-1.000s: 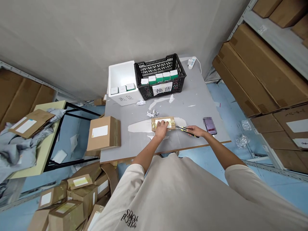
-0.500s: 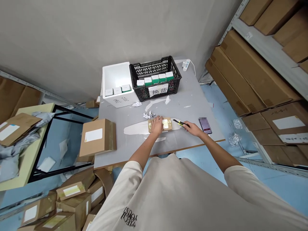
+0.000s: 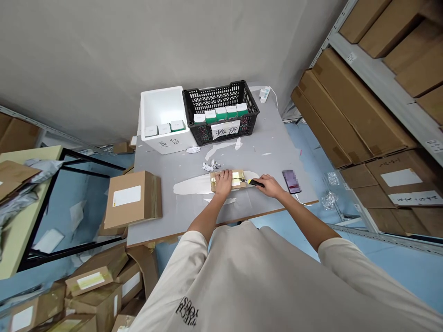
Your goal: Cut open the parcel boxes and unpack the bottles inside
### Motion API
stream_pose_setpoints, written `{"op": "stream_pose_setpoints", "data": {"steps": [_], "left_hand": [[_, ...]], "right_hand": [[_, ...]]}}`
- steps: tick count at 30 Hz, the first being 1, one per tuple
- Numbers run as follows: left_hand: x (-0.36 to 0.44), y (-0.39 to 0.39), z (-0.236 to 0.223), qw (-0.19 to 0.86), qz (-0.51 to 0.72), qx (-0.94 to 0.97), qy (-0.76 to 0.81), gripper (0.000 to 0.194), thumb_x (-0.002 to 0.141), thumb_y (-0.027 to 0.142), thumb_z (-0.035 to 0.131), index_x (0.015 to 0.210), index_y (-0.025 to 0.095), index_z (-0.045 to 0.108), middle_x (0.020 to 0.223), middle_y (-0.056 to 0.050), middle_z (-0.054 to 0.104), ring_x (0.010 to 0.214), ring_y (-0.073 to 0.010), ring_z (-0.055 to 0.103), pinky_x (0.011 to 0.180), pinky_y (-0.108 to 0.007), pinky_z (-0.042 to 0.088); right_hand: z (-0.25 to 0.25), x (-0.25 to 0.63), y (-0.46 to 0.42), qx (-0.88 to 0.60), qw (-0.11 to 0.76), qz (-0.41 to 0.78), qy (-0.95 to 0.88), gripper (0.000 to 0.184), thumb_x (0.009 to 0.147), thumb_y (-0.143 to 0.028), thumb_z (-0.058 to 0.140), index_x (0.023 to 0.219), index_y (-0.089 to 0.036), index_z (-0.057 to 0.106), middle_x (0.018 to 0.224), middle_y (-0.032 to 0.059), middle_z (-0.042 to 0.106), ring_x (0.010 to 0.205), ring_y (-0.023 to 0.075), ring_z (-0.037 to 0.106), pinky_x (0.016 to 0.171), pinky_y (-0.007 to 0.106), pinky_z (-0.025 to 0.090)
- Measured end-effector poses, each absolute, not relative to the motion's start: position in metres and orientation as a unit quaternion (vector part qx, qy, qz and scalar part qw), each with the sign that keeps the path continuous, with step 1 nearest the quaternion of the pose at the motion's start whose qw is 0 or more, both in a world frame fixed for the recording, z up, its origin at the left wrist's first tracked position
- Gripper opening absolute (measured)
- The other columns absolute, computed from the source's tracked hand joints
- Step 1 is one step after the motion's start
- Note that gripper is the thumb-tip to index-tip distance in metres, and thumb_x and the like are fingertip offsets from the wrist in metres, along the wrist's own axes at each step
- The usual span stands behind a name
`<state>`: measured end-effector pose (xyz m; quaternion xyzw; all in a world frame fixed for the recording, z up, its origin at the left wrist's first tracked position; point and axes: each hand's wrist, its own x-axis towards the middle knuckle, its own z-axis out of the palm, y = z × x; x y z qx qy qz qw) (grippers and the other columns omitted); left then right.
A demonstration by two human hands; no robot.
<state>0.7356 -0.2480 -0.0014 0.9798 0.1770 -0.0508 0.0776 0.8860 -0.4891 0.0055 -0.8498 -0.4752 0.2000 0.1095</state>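
A small taped cardboard parcel (image 3: 238, 180) lies in the middle of the grey table (image 3: 270, 138). My left hand (image 3: 224, 181) rests flat on its left half, fingers spread, pressing it down. My right hand (image 3: 269, 185) is closed round a yellow-and-black utility knife (image 3: 254, 182), whose tip touches the parcel's right end.
A phone (image 3: 291, 180) lies right of my hand. At the back stand a white foam box (image 3: 162, 117) and a black crate (image 3: 221, 103) holding small boxes. A larger cardboard box (image 3: 130, 198) overhangs the table's left edge. Shelves of cartons stand on the right, parcels pile on the floor at left.
My right hand has moved the knife leftward until its tip reaches the parcel's right end. My left hand stays pressed on the parcel. The camera has shifted slightly.
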Motion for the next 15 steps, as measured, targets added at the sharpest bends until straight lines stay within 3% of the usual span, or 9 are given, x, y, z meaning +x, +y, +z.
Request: {"op": "stream_pose_setpoints", "data": {"steps": [15], "left_hand": [[0.732,-0.242,-0.002,0.114,-0.053,0.977,0.171,0.058,0.103,0.022,0.037,0.161,0.028,0.036,0.164,-0.01,0.043,0.154,-0.0263,0.034,0.123,-0.05,0.025]], "right_hand": [[-0.011,0.888,-0.489,-0.853,0.152,0.177,-0.467,0.051,0.104,-0.045,0.048,0.152,-0.028,0.057,0.126,0.0144,0.065,0.116,0.0323,0.055,0.099,0.043,0.041]]}}
